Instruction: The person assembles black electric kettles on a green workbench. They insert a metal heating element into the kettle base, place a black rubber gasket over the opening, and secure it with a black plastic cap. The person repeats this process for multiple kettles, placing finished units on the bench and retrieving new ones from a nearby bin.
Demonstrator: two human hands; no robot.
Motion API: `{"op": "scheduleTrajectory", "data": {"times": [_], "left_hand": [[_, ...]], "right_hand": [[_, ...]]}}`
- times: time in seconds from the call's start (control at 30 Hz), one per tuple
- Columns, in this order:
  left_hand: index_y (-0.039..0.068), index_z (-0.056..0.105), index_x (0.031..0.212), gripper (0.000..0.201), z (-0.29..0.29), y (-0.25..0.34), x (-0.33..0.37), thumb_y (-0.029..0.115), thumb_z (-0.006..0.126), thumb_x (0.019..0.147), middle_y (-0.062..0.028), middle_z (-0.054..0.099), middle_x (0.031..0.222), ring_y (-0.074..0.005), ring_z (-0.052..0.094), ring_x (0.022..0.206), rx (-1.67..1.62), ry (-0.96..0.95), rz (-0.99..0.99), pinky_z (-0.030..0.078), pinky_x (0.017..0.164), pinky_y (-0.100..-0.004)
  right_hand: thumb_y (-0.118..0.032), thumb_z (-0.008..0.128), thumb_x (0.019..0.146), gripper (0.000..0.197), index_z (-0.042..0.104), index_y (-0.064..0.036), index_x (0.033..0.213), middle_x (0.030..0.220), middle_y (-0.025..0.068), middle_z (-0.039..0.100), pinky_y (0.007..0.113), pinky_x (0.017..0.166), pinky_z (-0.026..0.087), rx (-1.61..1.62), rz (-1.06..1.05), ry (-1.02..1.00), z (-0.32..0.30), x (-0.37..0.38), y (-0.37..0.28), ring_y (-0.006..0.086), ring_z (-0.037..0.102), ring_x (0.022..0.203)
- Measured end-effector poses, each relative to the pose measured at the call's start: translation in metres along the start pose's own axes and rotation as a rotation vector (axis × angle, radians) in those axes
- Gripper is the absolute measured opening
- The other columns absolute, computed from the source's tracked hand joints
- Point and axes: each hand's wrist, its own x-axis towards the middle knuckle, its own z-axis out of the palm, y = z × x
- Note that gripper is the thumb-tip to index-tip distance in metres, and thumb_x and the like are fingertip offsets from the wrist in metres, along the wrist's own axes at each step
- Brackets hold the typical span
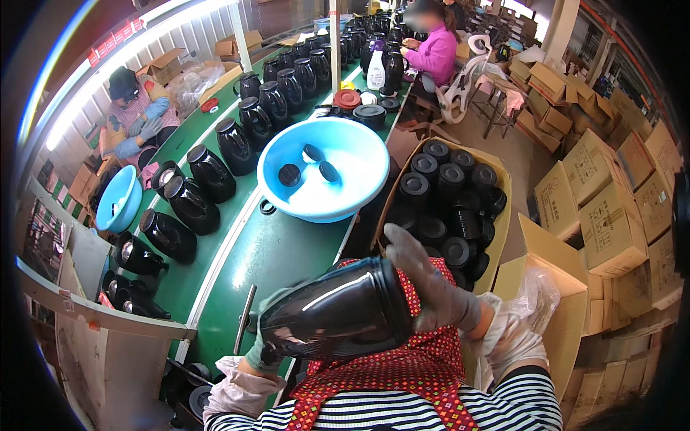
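Observation:
A glossy black thermos jug (330, 309) lies on its side in front of my chest, its wide ringed end turned right. My left hand (260, 353), in a greenish-grey glove, grips the jug at its left end; most of its fingers are hidden behind the body. Beside the ringed end is my right hand (438, 291), in a grey glove, with fingers stretched out and palm toward the jug. Whether it touches the rim I cannot tell. Closest beyond the jug is a light blue basin (323, 208) with three small black lids (290, 175) in it.
Rows of black jugs (237, 147) stand on the green conveyor table (287, 241). To my right, a carton (503, 241) holds several round black parts (451, 174). Stacked cartons (611, 223) line the far right. Two co-workers (438, 54) sit farther along the table.

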Motion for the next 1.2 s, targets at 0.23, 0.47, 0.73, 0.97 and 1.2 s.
{"op": "scheduleTrajectory", "data": {"times": [0.23,0.47,0.73,0.97,1.2], "left_hand": [[-0.006,0.074,0.118,0.055,0.054,0.121,0.017,0.017,0.094,0.072,-0.0304,0.070,0.130,-0.0347,0.079,0.098,0.895,0.129,0.704,0.064,0.085,-0.0379],[-0.006,0.067,0.130,0.052,0.028,0.094,0.018,0.016,0.088,0.087,-0.0282,0.065,0.139,-0.0334,0.072,0.116,0.702,0.003,0.500,0.059,0.098,-0.0436],[-0.004,0.058,0.145,0.070,0.039,0.102,0.019,0.018,0.090,0.086,-0.0254,0.068,0.134,-0.0338,0.073,0.114,0.512,-0.019,0.389,0.060,0.101,-0.0447],[-0.003,0.072,0.119,0.053,0.050,0.139,0.034,0.022,0.092,0.077,-0.0283,0.069,0.126,-0.0392,0.075,0.106,1.081,-0.163,0.653,0.060,0.093,-0.0453],[0.003,0.050,0.155,0.060,0.041,0.028,0.010,0.007,0.075,0.100,-0.0172,0.059,0.152,-0.0268,0.062,0.136,-0.278,-0.208,-0.342,0.051,0.118,-0.0438]], "right_hand": [[-0.040,0.061,0.107,0.065,0.039,-0.0047,0.157,0.151,0.0142,0.052,0.036,0.112,0.045,0.655,0.543,0.012,0.028,-0.025,0.014,0.0210,0.053,0.136],[-0.030,0.063,0.110,0.064,0.035,-0.0075,0.163,0.159,0.0148,0.045,0.040,0.116,0.045,0.327,0.586,0.223,0.021,-0.012,0.007,0.0228,0.052,0.139],[-0.031,0.059,0.110,0.068,0.028,-0.0092,0.167,0.151,0.0181,0.049,0.039,0.122,0.039,0.732,0.425,0.311,0.039,-0.004,-0.031,0.0271,0.051,0.143],[-0.065,0.054,0.104,0.094,0.023,-0.0048,0.170,0.158,0.0130,0.050,0.039,0.123,0.035,1.033,0.770,-0.153,0.033,-0.050,0.032,0.0254,0.046,0.147],[-0.076,0.068,0.089,0.116,0.021,-0.0097,0.172,0.173,0.0305,0.015,0.064,0.126,0.023,0.057,-0.146,0.098,0.022,-0.015,-0.011,0.0513,0.020,0.160]]}}
